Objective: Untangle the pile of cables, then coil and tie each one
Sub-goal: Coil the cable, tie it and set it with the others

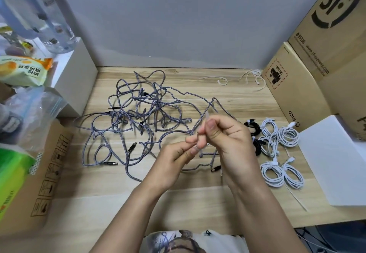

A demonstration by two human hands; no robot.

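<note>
Right now both hands meet just below the middle of the frame, above the table (198,203). The right hand (227,134) has its fingers curled, thumb and forefinger pinching a thin translucent tie (207,117) whose tip stands up and slightly left out of the grip. The left hand (178,153) pinches the lower end of what looks like the same strip, though motion blur hides the exact contact.

Behind and to the left of the hands lies the tangle (142,118) of grey braided cable, spreading across the centre of the frame; one strand runs right under the hands, and a dark plug (215,168) lies just below the right hand. Because the tangle sits mostly left of the hands, the left hand is nearer to it. How many cables are in it I cannot count; several dark plugs show.

At the right sit the finished coils: about five white coils (281,153) and two black coils (255,132), though overlap makes the white count uncertain. Spare ties (237,78) lie loose at the upper right, near the cardboard box (297,94); their number is unclear.
</note>
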